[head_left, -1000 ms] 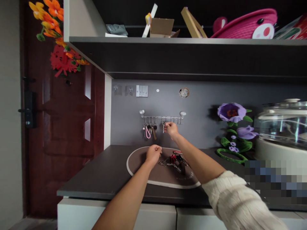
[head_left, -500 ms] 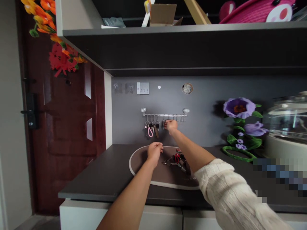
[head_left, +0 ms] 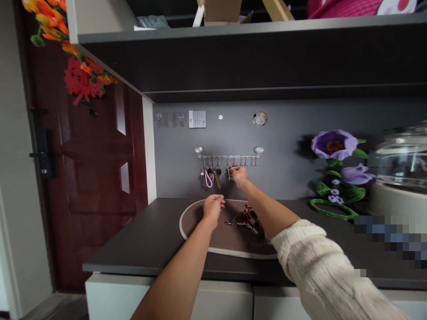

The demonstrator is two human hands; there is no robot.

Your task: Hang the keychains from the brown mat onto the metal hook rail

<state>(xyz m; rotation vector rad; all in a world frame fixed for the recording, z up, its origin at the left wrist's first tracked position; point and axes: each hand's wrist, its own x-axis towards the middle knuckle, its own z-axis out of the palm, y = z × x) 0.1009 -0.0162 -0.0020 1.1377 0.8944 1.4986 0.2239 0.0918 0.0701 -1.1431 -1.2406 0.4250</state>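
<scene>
My right hand (head_left: 239,175) is at the rail, its thumb and fingers closed on a key ring with keys (head_left: 229,172) that hangs just under one of the hooks. Whether the ring rests on the hook is too small to tell. The clear hook rail (head_left: 233,157) is fixed to the grey back wall. Further left on it hang more keys (head_left: 213,173), one bunch with a pink strap (head_left: 208,180). My left hand (head_left: 213,208) hovers above the brown mat (head_left: 223,242), fingers loosely bent and slightly apart, nothing visible in them. A pile of keys (head_left: 248,220) lies on the mat.
A dark shelf (head_left: 250,58) overhangs the counter (head_left: 133,240). At right stand purple fabric flowers (head_left: 334,146) and a glass-lidded appliance (head_left: 400,173). Small clear wall hooks (head_left: 180,118) are at upper left. A dark red door (head_left: 90,200) is on the left.
The whole view has shifted slightly upward in the frame. My right hand stays at the rail, with the key ring now showing more clearly beside its fingertips. My left hand has barely moved.
</scene>
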